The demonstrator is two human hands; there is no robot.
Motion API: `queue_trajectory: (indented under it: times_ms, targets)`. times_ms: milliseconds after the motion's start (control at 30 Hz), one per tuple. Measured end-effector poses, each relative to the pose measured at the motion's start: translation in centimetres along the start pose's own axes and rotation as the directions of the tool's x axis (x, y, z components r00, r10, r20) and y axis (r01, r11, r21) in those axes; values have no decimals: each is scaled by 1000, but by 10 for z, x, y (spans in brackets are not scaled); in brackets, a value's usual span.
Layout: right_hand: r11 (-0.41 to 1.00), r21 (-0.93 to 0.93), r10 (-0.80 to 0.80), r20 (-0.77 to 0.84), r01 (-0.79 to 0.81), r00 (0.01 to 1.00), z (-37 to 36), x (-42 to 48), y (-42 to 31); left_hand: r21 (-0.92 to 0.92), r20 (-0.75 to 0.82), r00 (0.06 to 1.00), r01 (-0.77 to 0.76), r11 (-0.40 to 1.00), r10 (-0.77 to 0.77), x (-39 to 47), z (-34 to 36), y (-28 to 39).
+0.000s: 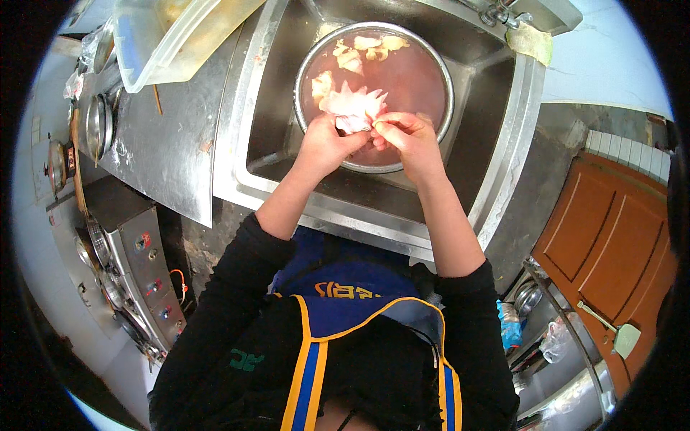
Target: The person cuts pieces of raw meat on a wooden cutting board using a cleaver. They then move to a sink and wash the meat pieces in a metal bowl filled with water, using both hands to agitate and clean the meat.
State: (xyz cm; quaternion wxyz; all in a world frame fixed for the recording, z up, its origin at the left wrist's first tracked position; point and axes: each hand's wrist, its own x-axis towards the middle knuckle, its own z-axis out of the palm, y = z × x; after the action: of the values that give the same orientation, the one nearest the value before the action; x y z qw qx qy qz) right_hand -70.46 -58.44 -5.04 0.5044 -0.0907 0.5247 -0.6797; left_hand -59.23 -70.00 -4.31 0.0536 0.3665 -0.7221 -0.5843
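Note:
A round metal basin (452,102) of cloudy reddish water sits inside a stainless steel sink (372,237). Over its near part, my left hand (329,143) grips a pale pink piece of raw meat (353,105) with a jagged, comb-like edge, perhaps poultry. The fingertips of my right hand (407,137) pinch at the meat's right end; what exactly lies between them is too small to tell. Several yellowish-white pieces of fat or skin (350,59) float toward the basin's far side, and another pale piece (322,85) is at the left.
A translucent plastic tub (183,48) stands on the metal counter (172,129) at the left. A faucet (498,15) is at the sink's far right corner, with a light green cloth (531,46) beside it. Further left are a metal stove unit (145,253) and ladles; a brown door (604,242) stands right.

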Motion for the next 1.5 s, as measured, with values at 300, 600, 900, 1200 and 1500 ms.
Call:
queue_trajectory:
  times_ms: [300,600,900,1200,1500]
  targets:
    - [995,88,51,13,-52,999,2,6,-3,-110,18,995,104,989,-102,9,-2,3]
    - [762,-644,-166,-287,-62,943,-79,44,46,-309,218,922,377,873,-321,29,-12,-14]
    - [894,-413,-33,-448,-174,893,-70,112,99,11,-17,919,394,919,-393,93,20,-113]
    - [243,-943,-747,-32,228,664,-76,149,-64,-21,121,983,142,990,-139,88,25,-81]
    - [-91,-996,-650,50,-12,759,-98,201,-112,-642,291,859,501,580,-420,81,-15,-25]
